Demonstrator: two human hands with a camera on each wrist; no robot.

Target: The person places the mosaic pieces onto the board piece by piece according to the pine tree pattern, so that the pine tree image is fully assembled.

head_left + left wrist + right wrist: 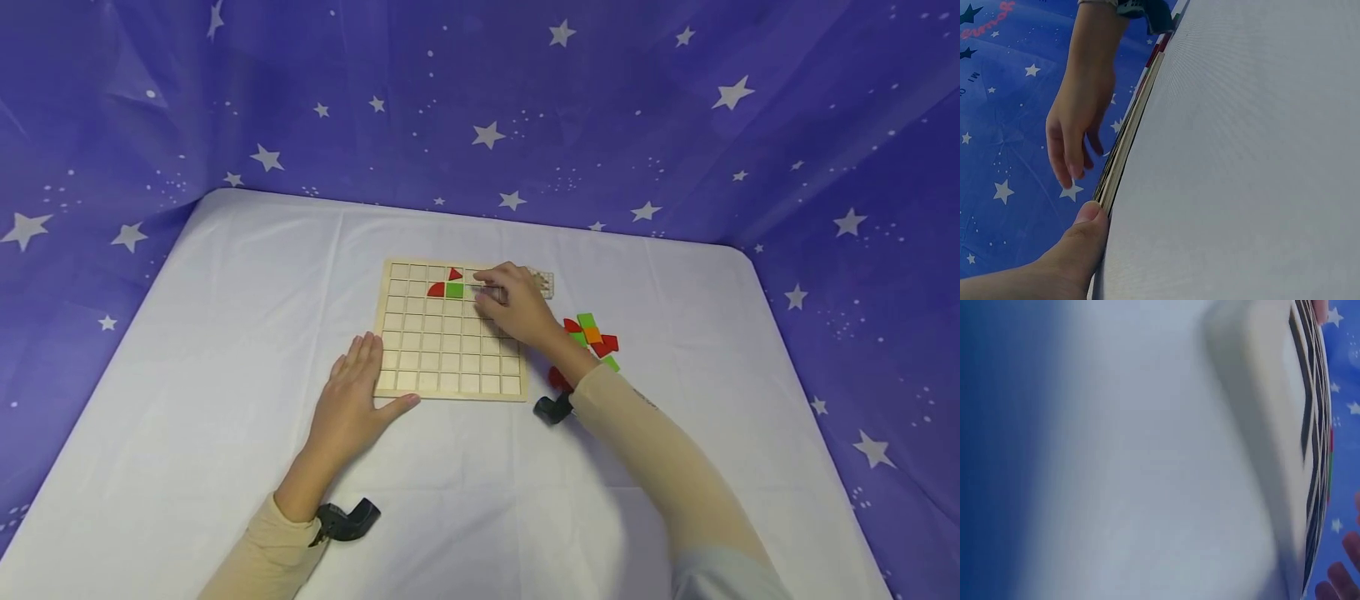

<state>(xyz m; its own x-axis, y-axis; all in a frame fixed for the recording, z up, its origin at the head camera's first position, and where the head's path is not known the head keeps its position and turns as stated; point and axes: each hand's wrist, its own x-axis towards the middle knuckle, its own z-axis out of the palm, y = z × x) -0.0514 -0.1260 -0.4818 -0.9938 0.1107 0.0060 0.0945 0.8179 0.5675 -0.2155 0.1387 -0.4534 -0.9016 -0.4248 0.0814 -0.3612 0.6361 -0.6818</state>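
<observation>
Head view: the table (225, 333) is bounded by slanting left and right edges and by a far edge along the blue star-patterned cloth (420, 100). A broad stretch of white covering is seen from the left edge to the grid board (431, 341). To the right of the board, the covering is partly taken up by scattered coloured pieces (592, 335) in red, green and orange, and beyond them it runs on to the right edge.

The left side of the board is touched by the left hand (348, 412), and its near edge is met by the thumb. On the board, a red quarter-circle (437, 290) is set in the second row from the far side, with a green square (454, 290) just beside it and a red triangle (455, 273) in the cell beyond the square. All three lie just left of the right hand (516, 304), by which a small card (546, 284) is partly covered.

The left hand is laid with its fingers straight and side by side, the thumb spread away and nothing clasped. The right hand is held above the far right part of the board, fingers bent downward, thumb and forefinger apart; no piece is seen between them. In the left wrist view its fingertips are shown raised off the board. The right sleeve (660, 450) is stretched diagonally from the lower right.
</observation>
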